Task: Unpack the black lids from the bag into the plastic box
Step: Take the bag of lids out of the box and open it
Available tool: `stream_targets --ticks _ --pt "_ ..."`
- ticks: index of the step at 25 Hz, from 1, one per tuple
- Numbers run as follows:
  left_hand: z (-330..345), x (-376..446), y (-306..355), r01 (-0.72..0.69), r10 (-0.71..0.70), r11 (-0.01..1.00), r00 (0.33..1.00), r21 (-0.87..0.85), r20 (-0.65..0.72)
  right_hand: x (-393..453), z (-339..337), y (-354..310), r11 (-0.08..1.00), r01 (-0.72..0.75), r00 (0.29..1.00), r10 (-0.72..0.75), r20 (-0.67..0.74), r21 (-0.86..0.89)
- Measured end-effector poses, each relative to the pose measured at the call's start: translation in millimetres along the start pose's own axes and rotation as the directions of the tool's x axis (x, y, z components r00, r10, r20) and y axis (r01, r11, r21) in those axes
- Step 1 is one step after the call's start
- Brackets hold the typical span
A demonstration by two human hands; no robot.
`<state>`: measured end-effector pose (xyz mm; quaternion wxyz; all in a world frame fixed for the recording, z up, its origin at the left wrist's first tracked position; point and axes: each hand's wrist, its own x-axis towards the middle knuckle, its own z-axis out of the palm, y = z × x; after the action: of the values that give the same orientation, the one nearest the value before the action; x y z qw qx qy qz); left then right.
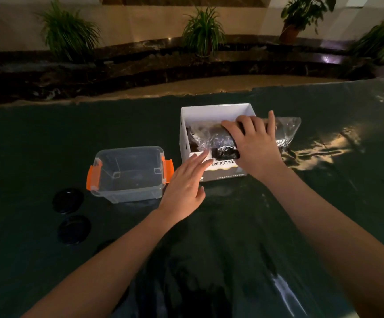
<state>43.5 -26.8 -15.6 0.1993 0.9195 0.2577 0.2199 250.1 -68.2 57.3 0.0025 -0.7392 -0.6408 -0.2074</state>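
At far left, two black lids [68,200] lie loose on the dark table cover [232,226], just beside the plastic box [127,174]. A third dark disc nearer us is too dim to identify. We judge that these loose lids may be overlooked, because black on a dark cover reads poorly in this light.

The plastic box stands open, with orange latches [93,180] folded outward at both ends. We see nothing in it. It appears light, so a careless drop or a knock from a forearm may shift it.

Our left hand [184,184] hovers between the plastic box and the white carton [218,112], fingers straight and spread, holding nothing. The fingertips reach the carton's near wall. If this hand does not steady the carton, a pull on the bag may drag or tip it.

Our right hand [253,141] presses down on the clear bag [209,136], fingers curled over the dark lids inside it. The bag lies in the carton, with its loose end [287,129] draped over the right wall. We judge the film to be slippery: the bag may slide from the grip, or lids may spill onto the table from an open end.
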Motion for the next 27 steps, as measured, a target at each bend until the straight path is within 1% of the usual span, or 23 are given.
stream_targets --ticks 2,3,4,5,6,7,8,9,10,11,12,13,16,18,19,21,22,23,24,25,26,27 --pt "-1 -15 11 0.046 -0.052 0.988 0.998 -0.149 -0.035 -25 -9 -5 1.0 -0.015 1.0 0.015 0.011 0.019" --pt "0 -26 16 0.096 -0.105 0.967 0.994 -0.236 -0.028 -40 -10 -9 0.999 -0.014 0.999 0.013 0.039 0.034" --pt "5 -37 20 0.176 -0.184 0.931 0.983 -0.319 0.006 -56 -6 -15 0.998 -0.007 0.997 0.003 0.078 0.056" --pt "11 -48 21 0.288 -0.289 0.874 0.956 -0.392 0.059 -73 0 -21 0.997 0.002 0.992 -0.012 0.128 0.081" --pt "21 -57 20 0.427 -0.411 0.777 0.901 -0.462 0.14 -89 10 -27 0.994 0.013 0.981 -0.033 0.191 0.106" --pt "30 -63 18 0.567 -0.524 0.631 0.815 -0.529 0.248 -104 22 -34 0.991 0.025 0.965 -0.059 0.257 0.132" --pt "35 -65 18 0.682 -0.6 0.438 0.707 -0.586 0.374 -117 36 -40 0.987 0.035 0.944 -0.085 0.318 0.159" --pt "39 -66 19 0.755 -0.624 0.235 0.6 -0.612 0.501 -128 48 -45 0.982 0.042 0.922 -0.108 0.372 0.183" --pt "42 -65 21 0.793 -0.616 0.073 0.513 -0.605 0.598 -137 59 -50 0.977 0.044 0.898 -0.13 0.42 0.208" --pt "44 -64 24 0.815 -0.603 -0.021 0.452 -0.579 0.658 -145 70 -56 0.972 0.042 0.876 -0.147 0.46 0.231" --pt "45 -63 27 0.834 -0.597 -0.061 0.41 -0.548 0.69 -153 79 -61 0.967 0.037 0.856 -0.16 0.491 0.251" --pt "48 -63 29 0.851 -0.599 -0.066 0.384 -0.521 0.703 -160 88 -67 0.963 0.033 0.834 -0.173 0.524 0.267" --pt "62 -64 28 0.884 -0.616 -0.046 0.343 -0.466 0.71 -175 111 -79 0.959 0.034 0.79 -0.199 0.579 0.282" --pt "72 -67 23 0.891 -0.639 -0.036 0.328 -0.453 0.695 -183 118 -80 0.954 0.017 0.78 -0.199 0.593 0.299" --pt "77 -68 20 0.894 -0.647 -0.031 0.323 -0.447 0.691 -183 119 -78 0.942 0.003 0.78 -0.212 0.589 0.335" --pt "83 -70 18 0.903 -0.645 -0.03 0.311 -0.429 0.698 -172 113 -68 0.898 -0.108 0.789 -0.184 0.586 0.428" --pt "85 -71 17 0.905 -0.643 -0.024 0.311 -0.425 0.699 -161 112 -61 0.875 -0.197 0.803 -0.114 0.584 0.442" --pt "89 -73 16 0.904 -0.641 -0.015 0.319 -0.428 0.698 -149 116 -51 0.849 -0.324 0.806 0.016 0.591 0.419" --pt "91 -76 15 0.904 -0.639 -0.002 0.328 -0.428 0.696 -138 120 -39 0.794 -0.488 0.768 0.194 0.61 0.362" --pt "94 -80 13 0.904 -0.637 0.014 0.338 -0.428 0.692 -129 127 -25 0.708 -0.65 0.669 0.361 0.649 0.277" --pt "96 -83 13 0.904 -0.631 0.039 0.353 -0.426 0.691 -126 136 -12 0.601 -0.776 0.531 0.458 0.713 0.191" --pt "97 -86 12 0.902 -0.62 0.062 0.37 -0.427 0.692 -126 143 -3 0.489 -0.862 0.384 0.466 0.797 0.129"
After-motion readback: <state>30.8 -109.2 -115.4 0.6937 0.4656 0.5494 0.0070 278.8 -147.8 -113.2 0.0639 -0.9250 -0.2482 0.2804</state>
